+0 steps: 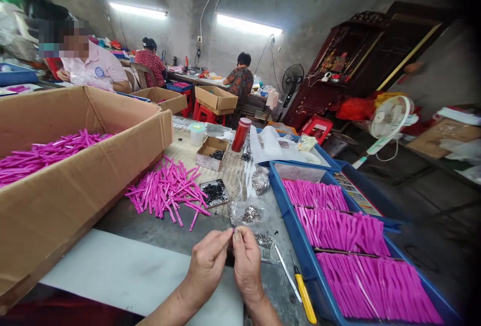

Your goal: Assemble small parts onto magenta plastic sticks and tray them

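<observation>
My left hand (206,261) and my right hand (247,263) meet at the fingertips above the near middle of the table, both closed in a pinch. Between them shows the tip of a small purple piece (233,229); the fingers hide the rest of it. Just beyond lies an open plastic bag of small metal parts (251,214). Left of that, a small tray holds black screws (214,191), beside a loose pile of magenta plastic sticks (165,188). By my right hand are a white stick-like tool (288,273) and a yellow-handled screwdriver (304,296).
A large cardboard box (86,165) of magenta sticks stands at left. On the right, a blue crate (296,253) holds rows of magenta pieces. Farther back are a small carton (210,154), a red tumbler (241,134) and a lidded cup (197,134). Several people sit beyond.
</observation>
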`<state>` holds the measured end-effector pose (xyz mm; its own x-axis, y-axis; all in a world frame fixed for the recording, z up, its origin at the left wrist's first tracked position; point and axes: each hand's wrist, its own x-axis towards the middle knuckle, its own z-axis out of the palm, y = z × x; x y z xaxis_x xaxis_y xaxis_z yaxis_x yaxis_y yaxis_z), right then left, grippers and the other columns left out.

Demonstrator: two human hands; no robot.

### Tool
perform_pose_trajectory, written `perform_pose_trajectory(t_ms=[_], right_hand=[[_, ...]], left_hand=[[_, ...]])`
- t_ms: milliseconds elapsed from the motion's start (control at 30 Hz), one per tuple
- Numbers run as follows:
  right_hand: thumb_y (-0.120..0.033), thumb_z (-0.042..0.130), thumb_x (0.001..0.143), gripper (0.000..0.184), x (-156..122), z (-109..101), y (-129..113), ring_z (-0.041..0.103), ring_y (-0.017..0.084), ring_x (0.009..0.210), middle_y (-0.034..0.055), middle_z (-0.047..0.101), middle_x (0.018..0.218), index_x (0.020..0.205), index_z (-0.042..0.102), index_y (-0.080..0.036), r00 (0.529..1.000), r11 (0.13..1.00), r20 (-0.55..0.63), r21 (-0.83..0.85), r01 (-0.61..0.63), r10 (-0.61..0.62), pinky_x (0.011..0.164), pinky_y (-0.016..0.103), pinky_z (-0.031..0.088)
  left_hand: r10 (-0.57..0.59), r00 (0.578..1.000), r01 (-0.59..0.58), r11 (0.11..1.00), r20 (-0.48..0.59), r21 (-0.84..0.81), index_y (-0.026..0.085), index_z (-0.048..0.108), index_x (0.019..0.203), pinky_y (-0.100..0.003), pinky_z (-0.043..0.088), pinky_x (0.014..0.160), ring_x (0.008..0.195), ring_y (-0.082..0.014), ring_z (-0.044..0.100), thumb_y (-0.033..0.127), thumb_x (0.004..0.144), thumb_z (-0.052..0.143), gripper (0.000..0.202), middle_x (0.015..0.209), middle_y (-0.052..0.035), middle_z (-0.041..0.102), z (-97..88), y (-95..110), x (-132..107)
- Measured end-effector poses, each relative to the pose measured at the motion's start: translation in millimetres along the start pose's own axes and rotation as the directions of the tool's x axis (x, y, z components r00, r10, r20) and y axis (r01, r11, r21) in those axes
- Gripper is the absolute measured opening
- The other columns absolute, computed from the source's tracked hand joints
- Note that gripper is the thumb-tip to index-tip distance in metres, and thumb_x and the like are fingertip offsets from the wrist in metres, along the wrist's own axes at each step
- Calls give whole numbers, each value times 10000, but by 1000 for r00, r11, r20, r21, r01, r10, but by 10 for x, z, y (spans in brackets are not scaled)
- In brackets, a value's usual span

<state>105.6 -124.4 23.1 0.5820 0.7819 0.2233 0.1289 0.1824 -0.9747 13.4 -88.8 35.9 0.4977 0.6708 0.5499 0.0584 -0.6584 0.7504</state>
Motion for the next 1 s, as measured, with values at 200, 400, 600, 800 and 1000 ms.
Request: perform_pose_trajectory(t_ms=[200,400,600,800,1000], right_hand=[[-384,417,771,223,6,-85,62,369,100,500,-34,390,565,687,466,-183,1000,1000,23,-24,-11,12,437,201,319],[-373,434,761,213,-29,-85,99,403,107,527,-21,436,591,691,488,-180,1000,999,19,-35,-5,6,459,207,335],[-336,438,766,179,-47,-86,105,446,123,591,-5,485,633,725,507,-176,999,997,51,-78,-4,8,515,220,365],[-316,445,763,160,-60,-85,131,465,124,599,-3,501,639,744,520,-175,999,997,51,-72,7,-3,550,227,383],[-299,444,769,150,-69,-99,159,471,120,594,-6,502,633,750,524,-174,996,996,79,-76,39,-33,544,219,388]], left_hand=[[-11,1000,10,998,25,60,174,545,1054,-210,468,599,653,-119,554,112,801,390,303,744,-57,600,-39,-7,15],[85,996,-85,985,4,149,158,532,1049,-216,482,620,684,-128,583,83,789,379,311,776,-73,619,-71,-47,-11],[152,988,-142,963,-28,230,134,560,976,-217,490,612,678,-143,607,80,772,404,263,762,-76,644,-92,-34,-23],[235,971,-207,918,-44,339,129,570,905,-218,493,602,664,-145,609,62,768,393,234,721,-73,646,-133,13,-17],[316,946,-261,875,-72,408,126,555,902,-226,492,627,677,-147,601,51,767,406,215,727,-76,635,-144,-12,-29]])
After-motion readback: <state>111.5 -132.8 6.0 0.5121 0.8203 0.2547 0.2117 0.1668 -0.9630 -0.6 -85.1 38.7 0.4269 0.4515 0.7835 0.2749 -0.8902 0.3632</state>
